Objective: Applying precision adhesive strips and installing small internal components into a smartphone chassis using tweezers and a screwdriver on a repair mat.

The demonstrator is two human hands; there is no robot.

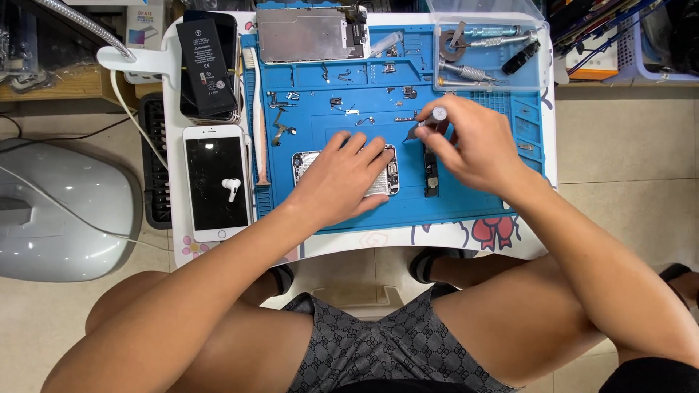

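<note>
My left hand (342,175) lies flat on an opened silver phone body (389,178) that rests on a blue work mat (466,200). My right hand (470,142) grips a small silver screwdriver (437,116), its tip pointing down near a small dark part (432,178) on the mat to the right of the phone body. Several tiny screws and metal bits (342,105) are scattered on the mat beyond my hands.
A white phone (215,182) with a white earbud (231,188) on its screen lies left of the mat. A black battery (205,65) sits above it. A metal plate (306,35) and a clear tray of tools (484,51) are at the back.
</note>
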